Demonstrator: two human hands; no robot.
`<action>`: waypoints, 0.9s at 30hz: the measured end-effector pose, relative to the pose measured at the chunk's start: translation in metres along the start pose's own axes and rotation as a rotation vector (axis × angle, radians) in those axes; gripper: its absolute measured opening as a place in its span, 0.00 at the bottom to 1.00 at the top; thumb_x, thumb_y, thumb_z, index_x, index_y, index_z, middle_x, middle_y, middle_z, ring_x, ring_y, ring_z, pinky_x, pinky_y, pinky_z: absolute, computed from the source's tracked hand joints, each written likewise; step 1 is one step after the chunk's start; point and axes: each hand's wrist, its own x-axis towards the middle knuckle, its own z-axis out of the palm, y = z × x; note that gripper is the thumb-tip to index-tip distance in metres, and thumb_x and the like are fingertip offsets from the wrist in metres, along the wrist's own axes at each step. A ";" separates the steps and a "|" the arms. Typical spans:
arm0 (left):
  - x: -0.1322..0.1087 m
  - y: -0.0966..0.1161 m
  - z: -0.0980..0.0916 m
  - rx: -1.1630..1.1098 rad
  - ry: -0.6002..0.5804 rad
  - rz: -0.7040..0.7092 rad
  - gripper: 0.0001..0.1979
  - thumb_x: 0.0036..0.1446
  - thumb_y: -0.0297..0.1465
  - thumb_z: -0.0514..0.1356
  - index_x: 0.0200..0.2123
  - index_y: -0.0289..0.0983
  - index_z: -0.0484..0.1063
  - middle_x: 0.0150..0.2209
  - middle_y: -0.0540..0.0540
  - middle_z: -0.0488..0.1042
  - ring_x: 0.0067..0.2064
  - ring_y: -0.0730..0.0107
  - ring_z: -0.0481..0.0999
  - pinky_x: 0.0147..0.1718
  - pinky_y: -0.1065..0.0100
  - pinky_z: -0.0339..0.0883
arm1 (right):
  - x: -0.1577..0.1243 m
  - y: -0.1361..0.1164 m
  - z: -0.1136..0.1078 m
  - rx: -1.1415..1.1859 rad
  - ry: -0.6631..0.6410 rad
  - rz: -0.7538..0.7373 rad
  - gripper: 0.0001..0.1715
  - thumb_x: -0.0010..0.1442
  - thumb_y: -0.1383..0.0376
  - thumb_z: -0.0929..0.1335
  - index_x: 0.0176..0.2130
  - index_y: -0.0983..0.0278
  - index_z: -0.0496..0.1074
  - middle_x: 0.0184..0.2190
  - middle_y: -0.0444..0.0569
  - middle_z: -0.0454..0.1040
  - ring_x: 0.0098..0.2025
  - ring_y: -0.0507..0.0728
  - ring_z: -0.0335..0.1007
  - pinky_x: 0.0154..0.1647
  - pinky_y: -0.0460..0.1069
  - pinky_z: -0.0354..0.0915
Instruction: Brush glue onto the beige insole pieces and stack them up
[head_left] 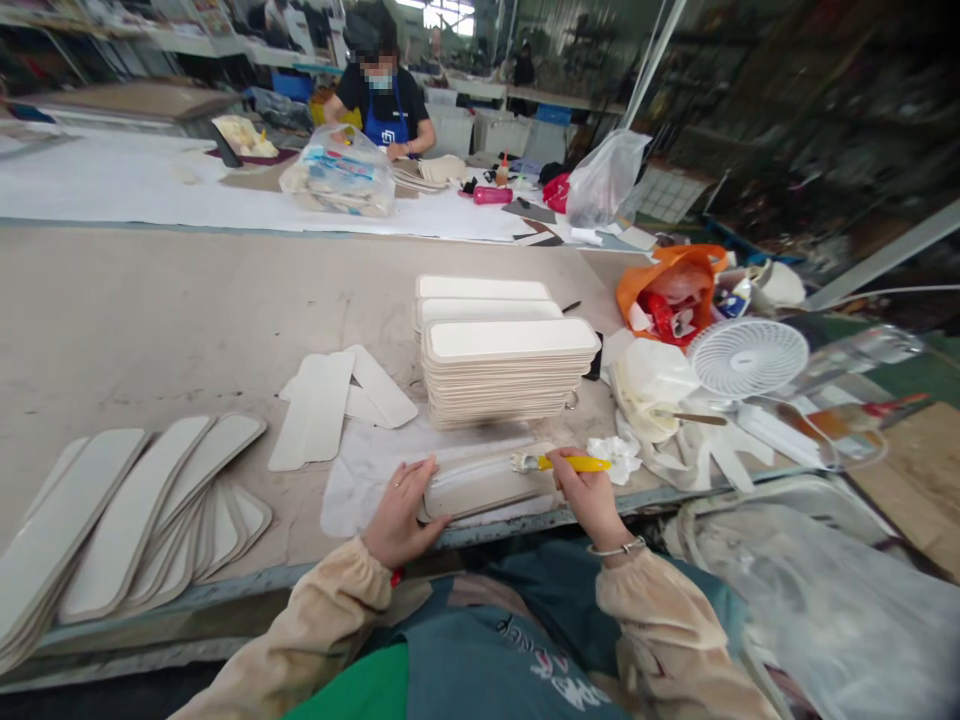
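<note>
A long beige panel with rounded corners point(487, 490) lies near the table's front edge, on a white sheet point(352, 480). My left hand point(401, 515) holds its left end, thumb along the near edge and fingers at the far side. In my right hand point(589, 495) is a paintbrush with a yellow handle point(574, 463). Its bristles point left and touch the panel's upper surface, where a whitish wet-looking streak shows. Just beyond stands a tall stack of similar panels point(502, 375). Crumpled white tissue point(613, 458) sits right of the brush.
Fanned panels point(135, 520) lie at left, with white strips point(315, 405) nearer the middle. On the right are a bag-lined tub point(652, 380), a stick point(697, 418), a white fan point(748, 358) and an orange bag point(667, 290). A co-worker point(386, 105) sits across the tables.
</note>
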 end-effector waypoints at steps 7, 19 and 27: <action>0.001 0.001 0.000 0.025 0.005 0.013 0.44 0.54 0.37 0.60 0.67 0.37 0.38 0.58 0.34 0.65 0.60 0.49 0.63 0.61 0.42 0.51 | -0.004 -0.003 -0.030 -0.259 0.152 -0.143 0.19 0.59 0.51 0.64 0.34 0.64 0.72 0.19 0.42 0.67 0.24 0.54 0.65 0.30 0.48 0.61; 0.000 0.003 -0.001 0.024 -0.004 0.002 0.46 0.52 0.38 0.61 0.67 0.36 0.39 0.58 0.33 0.65 0.61 0.49 0.62 0.61 0.42 0.50 | -0.047 -0.030 0.085 0.330 -0.389 -0.006 0.17 0.61 0.51 0.64 0.34 0.62 0.67 0.18 0.38 0.60 0.20 0.50 0.56 0.23 0.45 0.55; 0.000 0.003 -0.002 0.022 -0.020 -0.001 0.45 0.53 0.38 0.61 0.67 0.36 0.40 0.58 0.34 0.66 0.61 0.49 0.62 0.61 0.43 0.49 | -0.030 -0.016 0.041 0.108 -0.245 -0.053 0.16 0.61 0.53 0.64 0.33 0.63 0.68 0.18 0.39 0.62 0.21 0.51 0.59 0.25 0.46 0.58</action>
